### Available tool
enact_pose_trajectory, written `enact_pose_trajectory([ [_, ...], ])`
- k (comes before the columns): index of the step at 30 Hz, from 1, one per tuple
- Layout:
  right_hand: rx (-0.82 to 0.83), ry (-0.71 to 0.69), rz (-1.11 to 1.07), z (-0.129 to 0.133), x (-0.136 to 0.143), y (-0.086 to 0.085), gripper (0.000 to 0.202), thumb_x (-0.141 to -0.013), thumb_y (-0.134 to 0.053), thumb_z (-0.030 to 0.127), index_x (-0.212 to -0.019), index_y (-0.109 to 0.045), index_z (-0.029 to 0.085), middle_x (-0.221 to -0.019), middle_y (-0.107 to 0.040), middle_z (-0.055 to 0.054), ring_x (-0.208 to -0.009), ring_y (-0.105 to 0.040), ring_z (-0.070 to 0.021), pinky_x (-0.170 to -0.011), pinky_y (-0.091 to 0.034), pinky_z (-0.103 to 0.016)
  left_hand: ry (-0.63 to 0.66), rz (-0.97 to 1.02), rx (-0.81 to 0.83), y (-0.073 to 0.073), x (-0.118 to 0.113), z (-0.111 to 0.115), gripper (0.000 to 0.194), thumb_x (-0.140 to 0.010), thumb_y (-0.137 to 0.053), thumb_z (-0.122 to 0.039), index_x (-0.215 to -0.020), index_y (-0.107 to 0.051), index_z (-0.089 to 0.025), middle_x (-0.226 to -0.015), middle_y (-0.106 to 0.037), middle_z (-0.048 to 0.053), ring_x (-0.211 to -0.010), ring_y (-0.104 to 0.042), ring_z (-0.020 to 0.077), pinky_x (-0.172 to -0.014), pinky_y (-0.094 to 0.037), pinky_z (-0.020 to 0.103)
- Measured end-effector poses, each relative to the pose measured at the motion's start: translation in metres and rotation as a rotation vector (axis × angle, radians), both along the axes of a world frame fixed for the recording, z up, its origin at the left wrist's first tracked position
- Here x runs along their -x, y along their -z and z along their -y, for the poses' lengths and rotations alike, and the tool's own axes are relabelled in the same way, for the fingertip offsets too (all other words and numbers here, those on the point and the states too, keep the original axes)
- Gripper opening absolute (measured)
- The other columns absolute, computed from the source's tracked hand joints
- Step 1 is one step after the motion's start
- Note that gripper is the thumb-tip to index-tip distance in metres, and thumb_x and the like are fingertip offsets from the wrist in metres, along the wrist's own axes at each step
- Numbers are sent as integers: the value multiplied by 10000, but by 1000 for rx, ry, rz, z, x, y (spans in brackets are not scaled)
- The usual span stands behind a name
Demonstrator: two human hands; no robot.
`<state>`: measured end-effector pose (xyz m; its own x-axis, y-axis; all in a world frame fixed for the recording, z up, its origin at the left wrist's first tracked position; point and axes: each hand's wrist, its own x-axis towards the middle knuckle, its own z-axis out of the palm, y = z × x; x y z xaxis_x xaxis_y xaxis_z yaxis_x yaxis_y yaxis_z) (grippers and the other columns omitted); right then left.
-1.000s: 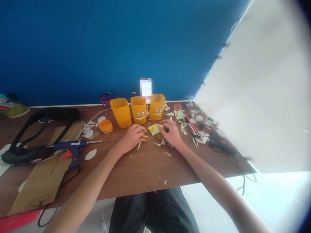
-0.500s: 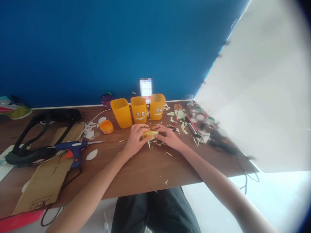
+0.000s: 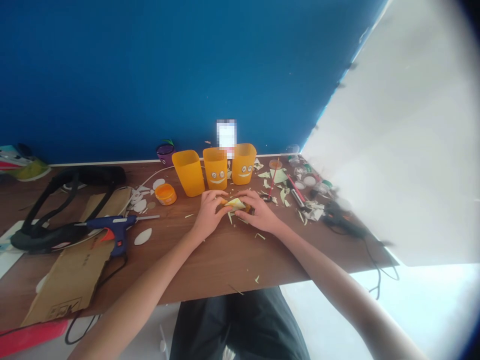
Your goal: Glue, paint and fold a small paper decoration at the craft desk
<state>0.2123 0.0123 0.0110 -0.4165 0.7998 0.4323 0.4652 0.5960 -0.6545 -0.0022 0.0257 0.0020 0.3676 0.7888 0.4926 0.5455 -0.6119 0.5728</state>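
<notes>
Over the middle of the brown table, my left hand [image 3: 208,211] and my right hand [image 3: 258,212] face each other. Between their fingertips they hold a small yellow-and-pale piece [image 3: 235,203], thin like paper; its exact kind is hard to make out. Fingers and thumbs of both hands are closed around its two ends and cover part of it. Pale paper scraps [image 3: 243,220] lie under the hands. Just beyond stand three yellow cups: a plain one [image 3: 189,175], a middle one [image 3: 216,165] and a right one [image 3: 243,162], the last two with smiling faces.
To the left lie a blue glue gun [image 3: 119,231], cardboard [image 3: 71,280], a black strap-like frame [image 3: 41,237] and an open orange jar [image 3: 165,196]. Paper cuttings [image 3: 279,175], pens [image 3: 298,195] and a dark corded tool [image 3: 345,222] are on the right. A blurred bright screen [image 3: 226,134] stands behind the cups.
The piece has turned between my fingers, so a broader pale face now shows. My right fingers have shifted on it slightly. The view has moved a little.
</notes>
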Motion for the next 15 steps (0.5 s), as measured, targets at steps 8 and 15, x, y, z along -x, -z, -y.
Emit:
enact_pose_trajectory([
  [8,-269,83,161,6,12,3,378,-860,-668,404,-1203,-602,258,-1317,-561,-110,-1148,-515,-302,-949,-425,-489,-102,373,346,6,-12,5,163,-835,-665,-354,-785,-668,-199,-1076,-650,51,-1029,-560,225,-936,-429,415],
  [15,-328,148,53,4,13,7,98,-903,-608,291,-967,-656,234,-1249,-605,-86,-1092,-522,-269,-927,-451,-470,30,542,461,8,-19,10,194,-816,-684,-375,-798,-699,-182,-1177,-629,77,-1088,-579,226,-898,-461,357],
])
